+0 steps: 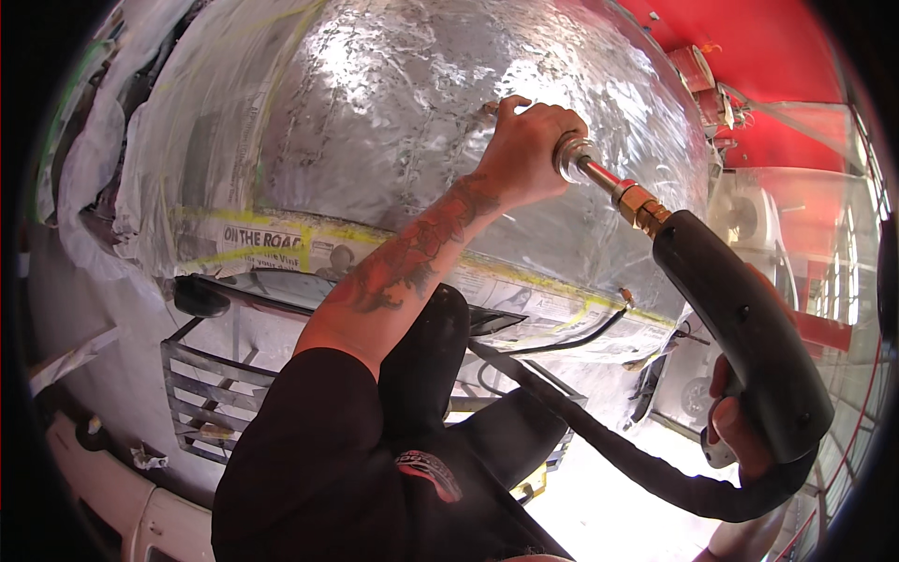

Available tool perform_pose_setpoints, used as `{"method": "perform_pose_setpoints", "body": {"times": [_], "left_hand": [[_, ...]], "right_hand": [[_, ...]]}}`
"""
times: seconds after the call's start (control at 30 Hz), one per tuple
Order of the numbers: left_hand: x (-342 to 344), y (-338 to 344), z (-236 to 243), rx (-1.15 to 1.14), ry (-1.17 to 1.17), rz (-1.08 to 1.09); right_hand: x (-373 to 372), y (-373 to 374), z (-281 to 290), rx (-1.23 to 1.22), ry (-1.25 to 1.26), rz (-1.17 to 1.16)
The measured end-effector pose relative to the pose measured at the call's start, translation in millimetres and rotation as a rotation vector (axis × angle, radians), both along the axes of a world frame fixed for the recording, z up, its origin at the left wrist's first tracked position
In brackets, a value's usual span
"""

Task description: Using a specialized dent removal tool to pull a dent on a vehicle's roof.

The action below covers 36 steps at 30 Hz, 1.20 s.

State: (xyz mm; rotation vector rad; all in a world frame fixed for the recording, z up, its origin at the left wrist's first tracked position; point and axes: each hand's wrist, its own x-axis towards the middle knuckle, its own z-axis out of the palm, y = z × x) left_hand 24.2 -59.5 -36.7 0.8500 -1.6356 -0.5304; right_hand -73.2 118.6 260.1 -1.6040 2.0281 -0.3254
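Observation:
A black-handled welding gun (740, 318), with a brass-coloured fitting and a metal ring towards its front, slants across the right side. My right hand (744, 436) is wrapped round its grip, the palm largely hidden behind the handle. Further forward, my left hand (538, 150) is closed round the gun's front shaft, just beyond the ring. A small coppery tip shows past my left fingers, close to the curved, bare metal panel (365, 159). Whether the tip touches the panel I cannot tell. From the handle's base a thick black cable (646, 473) loops left over my leg.
Printed masking paper (262, 245) and yellow tape border the panel's near edge, with plastic film (140, 178) at left. A thin black lead (585, 339) reaches a coppery piece at that edge. Below stands a dark slatted frame (211, 393); a white vehicle (122, 492) is lower left.

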Motion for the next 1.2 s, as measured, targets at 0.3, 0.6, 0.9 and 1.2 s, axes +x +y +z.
{"method": "perform_pose_setpoints", "body": {"times": [0.3, 0.6, 0.9, 1.2], "left_hand": [[7, -43, -29, 0.198, 0.04, 0.099], [-5, -4, 21, -0.016, 0.042, 0.013], [4, 5, 42, -0.052, -0.082, -0.148], [-23, 33, 71, -0.234, -0.254, -0.194]], "right_hand": [[7, -38, 33, 0.096, 0.212, 0.23], [4, -28, 25, 0.016, 0.084, 0.326], [4, 0, -4, -0.04, -0.175, -0.093], [-44, 80, -45, -0.249, -0.377, -0.113]]}}
